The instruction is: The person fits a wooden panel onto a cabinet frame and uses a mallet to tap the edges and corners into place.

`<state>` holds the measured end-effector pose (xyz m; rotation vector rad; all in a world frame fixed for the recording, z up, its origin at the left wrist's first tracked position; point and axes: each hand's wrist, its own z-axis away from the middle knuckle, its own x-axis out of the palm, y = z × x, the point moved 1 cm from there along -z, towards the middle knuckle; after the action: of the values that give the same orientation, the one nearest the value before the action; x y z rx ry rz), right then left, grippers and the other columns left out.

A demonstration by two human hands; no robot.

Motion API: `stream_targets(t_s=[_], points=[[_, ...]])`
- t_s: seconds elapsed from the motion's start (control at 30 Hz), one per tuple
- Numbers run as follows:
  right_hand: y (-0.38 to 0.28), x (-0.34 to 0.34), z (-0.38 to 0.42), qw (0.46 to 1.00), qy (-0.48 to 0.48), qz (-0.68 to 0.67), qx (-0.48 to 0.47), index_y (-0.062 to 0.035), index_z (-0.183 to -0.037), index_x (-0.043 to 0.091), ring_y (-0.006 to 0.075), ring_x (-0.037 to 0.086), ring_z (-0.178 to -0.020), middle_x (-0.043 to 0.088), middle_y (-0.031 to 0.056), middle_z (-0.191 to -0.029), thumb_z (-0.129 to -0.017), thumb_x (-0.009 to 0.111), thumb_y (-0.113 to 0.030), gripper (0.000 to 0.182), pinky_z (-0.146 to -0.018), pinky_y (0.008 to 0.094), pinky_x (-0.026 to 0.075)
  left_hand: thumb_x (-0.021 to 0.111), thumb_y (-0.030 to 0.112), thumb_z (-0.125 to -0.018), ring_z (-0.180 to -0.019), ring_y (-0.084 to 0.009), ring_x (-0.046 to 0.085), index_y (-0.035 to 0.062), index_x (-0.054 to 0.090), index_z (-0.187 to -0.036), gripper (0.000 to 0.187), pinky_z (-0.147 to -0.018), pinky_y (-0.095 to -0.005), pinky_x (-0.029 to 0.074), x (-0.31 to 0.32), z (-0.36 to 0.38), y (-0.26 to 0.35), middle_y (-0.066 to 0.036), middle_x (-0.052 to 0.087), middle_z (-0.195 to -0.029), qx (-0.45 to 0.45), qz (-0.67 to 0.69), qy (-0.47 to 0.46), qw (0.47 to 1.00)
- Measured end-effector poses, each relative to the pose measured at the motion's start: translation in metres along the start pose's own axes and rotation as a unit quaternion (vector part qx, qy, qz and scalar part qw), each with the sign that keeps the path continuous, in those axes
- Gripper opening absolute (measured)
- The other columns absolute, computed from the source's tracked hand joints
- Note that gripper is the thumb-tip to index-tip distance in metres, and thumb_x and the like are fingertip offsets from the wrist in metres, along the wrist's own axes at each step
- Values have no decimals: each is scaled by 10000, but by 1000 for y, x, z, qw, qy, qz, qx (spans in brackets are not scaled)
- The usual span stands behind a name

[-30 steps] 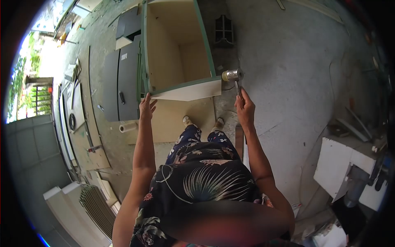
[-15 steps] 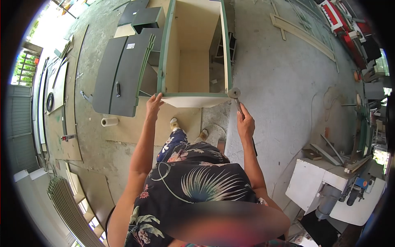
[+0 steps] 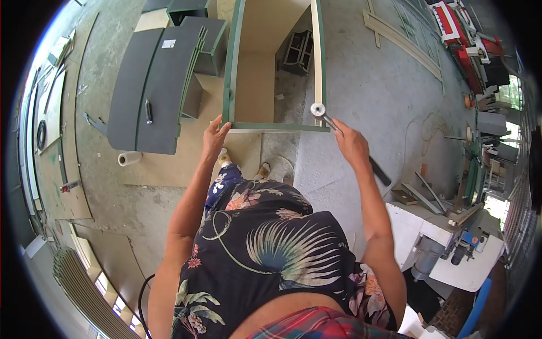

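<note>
A tall open cabinet frame [image 3: 228,85] with green edges and pale inner panels stands in front of me. My left hand [image 3: 214,135] grips its near left corner, fingers over the edge and thumb on top. In my right hand [image 3: 353,144] is a hammer [image 3: 318,109], held partway along its shaft. Its round metal head overlaps the cabinet's right edge, just above the near right corner. The black grip sticks out behind my wrist.
Dark grey panels [image 3: 127,90], one with a handle, rest to the left. A white roll [image 3: 130,159] lies on brown board [image 3: 169,176]. A black crate [image 3: 297,52] shows through the cabinet. At right are a machine with a white top [image 3: 477,257] and a wooden frame [image 3: 406,45].
The hammer head has shifted from the near right corner to slightly farther along the right edge, and more of its grip shows. My left hand stays at its corner while the view has shifted.
</note>
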<state>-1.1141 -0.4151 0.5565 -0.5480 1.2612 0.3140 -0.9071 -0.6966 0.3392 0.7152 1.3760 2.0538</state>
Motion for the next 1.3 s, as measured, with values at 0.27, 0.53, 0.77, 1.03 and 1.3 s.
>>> stream_targets(t_s=[0.27,0.53,0.77,1.03,1.3], points=[[-42,-2,-62,947,-147,212,-194,-76,-925,681,347,664,-751,664,194,-790,-814,508,-48,208,-637,449,512,718,326,-836,-1119,-273,591,47,544,-1312,578,-947,-354,447,2,-4,-22,-179,635,-1194,-12,-41,27,999],[-42,11,-79,920,-161,280,-222,-60,-785,683,336,672,-711,653,197,-721,-790,511,-60,172,-610,441,512,719,336,-821,-1174,-304,568,39,560,-1292,579,-974,-373,431,9,9,8,-202,606,-1233,-6,-97,57,994],[-40,10,-81,918,-152,268,-248,-41,-736,680,339,675,-698,652,206,-715,-753,556,-68,128,-586,442,509,713,335,-824,-1176,-301,568,32,565,-1285,571,-974,-370,432,9,8,7,-206,604,-1234,-2,-108,61,992],[-33,19,-81,912,-151,297,-238,-40,-717,681,337,674,-682,652,202,-697,-756,548,-85,146,-566,438,508,712,338,-824,-1182,-312,562,23,558,-1287,581,-981,-376,430,8,9,12,-207,594,-1247,7,-115,51,992],[-37,16,-80,917,-169,300,-202,-55,-799,688,337,672,-715,657,195,-738,-786,518,-65,170,-596,438,514,709,346,-831,-1179,-331,556,28,538,-1308,598,-980,-386,432,7,9,14,-207,586,-1258,-9,-126,36,991]])
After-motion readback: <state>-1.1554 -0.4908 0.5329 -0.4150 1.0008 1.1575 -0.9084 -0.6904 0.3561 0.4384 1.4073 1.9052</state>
